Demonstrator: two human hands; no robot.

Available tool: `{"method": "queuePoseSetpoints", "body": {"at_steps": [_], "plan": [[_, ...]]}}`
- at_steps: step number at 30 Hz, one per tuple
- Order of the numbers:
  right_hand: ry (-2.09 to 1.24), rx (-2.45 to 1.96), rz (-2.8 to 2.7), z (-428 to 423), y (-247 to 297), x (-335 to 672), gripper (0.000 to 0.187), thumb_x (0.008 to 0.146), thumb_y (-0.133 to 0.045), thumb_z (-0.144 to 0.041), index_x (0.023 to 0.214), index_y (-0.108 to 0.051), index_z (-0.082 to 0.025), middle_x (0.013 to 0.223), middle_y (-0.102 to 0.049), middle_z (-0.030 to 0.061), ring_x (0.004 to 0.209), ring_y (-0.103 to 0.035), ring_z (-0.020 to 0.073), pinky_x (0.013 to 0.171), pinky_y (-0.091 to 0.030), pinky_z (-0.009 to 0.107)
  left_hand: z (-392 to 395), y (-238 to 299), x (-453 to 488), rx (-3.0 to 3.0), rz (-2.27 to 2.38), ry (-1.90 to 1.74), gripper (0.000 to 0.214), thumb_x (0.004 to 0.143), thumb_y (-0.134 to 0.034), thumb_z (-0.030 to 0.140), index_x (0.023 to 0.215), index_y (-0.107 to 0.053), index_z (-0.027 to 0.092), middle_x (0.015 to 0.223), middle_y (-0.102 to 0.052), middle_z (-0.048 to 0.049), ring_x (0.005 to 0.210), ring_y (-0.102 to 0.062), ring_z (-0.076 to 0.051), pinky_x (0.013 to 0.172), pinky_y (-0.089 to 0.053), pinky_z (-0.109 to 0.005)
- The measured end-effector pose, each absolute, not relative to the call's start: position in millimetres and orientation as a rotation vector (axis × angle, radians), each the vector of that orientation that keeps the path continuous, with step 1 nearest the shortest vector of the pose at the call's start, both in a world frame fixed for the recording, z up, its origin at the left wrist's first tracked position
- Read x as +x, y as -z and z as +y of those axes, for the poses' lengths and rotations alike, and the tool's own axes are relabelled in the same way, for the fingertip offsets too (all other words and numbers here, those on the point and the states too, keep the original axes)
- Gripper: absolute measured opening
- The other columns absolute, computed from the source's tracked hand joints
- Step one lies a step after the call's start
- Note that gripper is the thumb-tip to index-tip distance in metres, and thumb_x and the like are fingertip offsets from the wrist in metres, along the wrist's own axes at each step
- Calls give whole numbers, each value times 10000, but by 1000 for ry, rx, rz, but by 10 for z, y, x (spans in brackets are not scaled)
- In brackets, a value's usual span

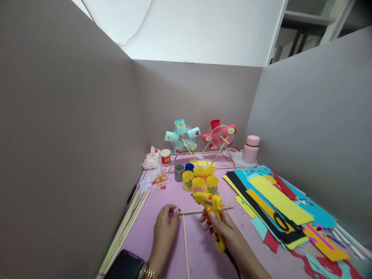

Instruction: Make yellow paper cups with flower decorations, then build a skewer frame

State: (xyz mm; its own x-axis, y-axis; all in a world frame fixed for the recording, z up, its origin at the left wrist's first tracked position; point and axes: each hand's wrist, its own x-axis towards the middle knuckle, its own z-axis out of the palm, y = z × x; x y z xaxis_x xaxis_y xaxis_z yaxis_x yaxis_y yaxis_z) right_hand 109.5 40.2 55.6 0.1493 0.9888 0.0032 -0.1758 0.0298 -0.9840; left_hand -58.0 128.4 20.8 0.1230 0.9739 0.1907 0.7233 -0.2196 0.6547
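Glue gun (211, 204), stick (192, 212); label seemingly illegible

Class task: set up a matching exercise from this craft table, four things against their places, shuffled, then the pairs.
1 glue gun
2 scissors
3 pink bottle
4 rubber bands

A on the coloured sheets
B back right corner
C in the right hand
D left of the yellow cups

Pairs: 1-C, 2-A, 3-B, 4-D.

Yellow glue gun (209, 202), orange lamp lit, in right hand (228, 230), nozzle pointing left, just above cross stick (200, 211). Second stick (186, 248) flat on surface (200, 259), square to it, meeting its left end.
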Motion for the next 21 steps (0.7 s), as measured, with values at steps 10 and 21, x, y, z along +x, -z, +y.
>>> {"method": "queuePoseSetpoints", "body": {"at_steps": [10,21], "plan": [[-1211,-1186,-1033,361,-596,1045,372,811,-525,-512,933,-621,-174,851,-639,63,679,-530,159,586,-371,279,1159,-193,-671,2137,1576,-668,493,682,-589,338,1135,-514,159,1131,-566,-96,1089,-497,-235,932,-389,-351],[-965,-935,-714,-39,-1294,1720,285,815,-513,-433,910,-661,-209,863,-628,68,644,-524,179,592,-420,301,818,-534,-596,2240,1557,94,360,769,-426,441,633,-659,202,722,-712,-109,703,-641,-285,546,-306,-314]]}}
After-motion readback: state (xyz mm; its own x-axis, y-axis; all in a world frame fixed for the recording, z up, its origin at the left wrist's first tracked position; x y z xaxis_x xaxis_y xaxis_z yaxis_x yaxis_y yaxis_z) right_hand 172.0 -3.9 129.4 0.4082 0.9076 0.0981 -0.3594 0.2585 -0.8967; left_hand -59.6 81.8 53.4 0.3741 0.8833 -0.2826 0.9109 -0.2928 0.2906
